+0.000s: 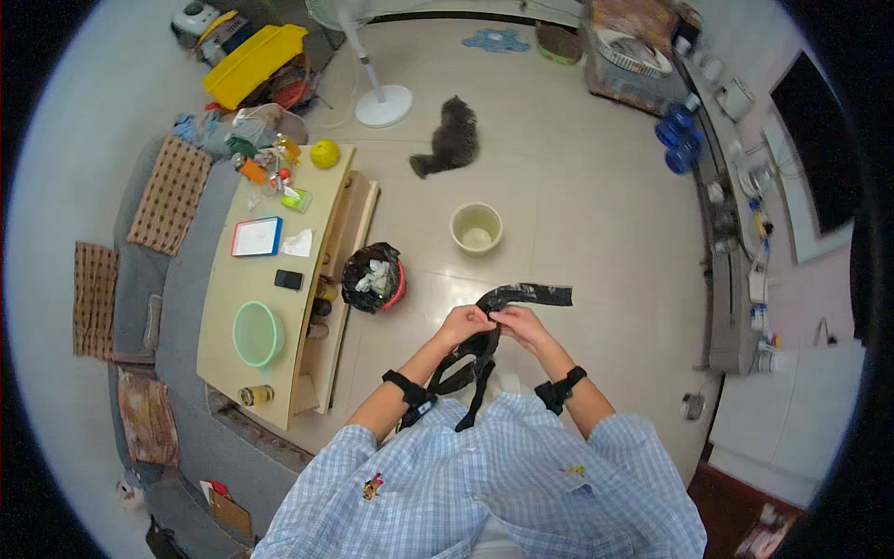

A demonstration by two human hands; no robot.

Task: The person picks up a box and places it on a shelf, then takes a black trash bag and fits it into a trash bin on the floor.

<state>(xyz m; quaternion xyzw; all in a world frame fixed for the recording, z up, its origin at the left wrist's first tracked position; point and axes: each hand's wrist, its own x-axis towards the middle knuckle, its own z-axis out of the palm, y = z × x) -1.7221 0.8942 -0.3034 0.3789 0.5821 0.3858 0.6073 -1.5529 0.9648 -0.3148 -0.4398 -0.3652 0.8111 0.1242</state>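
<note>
My left hand [466,324] and my right hand [520,325] meet in front of my body, fingertips close together. Both pinch a long black strip [538,294] that looks like thin plastic; whether it is a rolled bag cannot be told. One end of it reaches out flat to the right beyond my hands. Its other parts hang in loops and tails below, towards my blue checked shirt. Past my hands, an empty pale bucket [476,229] stands on the tiled floor. Left of it is a red bin [394,286] lined with a black bag and holding crumpled white tissue.
A grey cat [450,140] sits beyond the bucket, near a white standing fan [384,106]. On my left a low table [216,314] carries a green basin [258,334], a phone [288,279] and bottles, beside a grey sofa [195,265]. Blue water jugs [679,138] stand far right.
</note>
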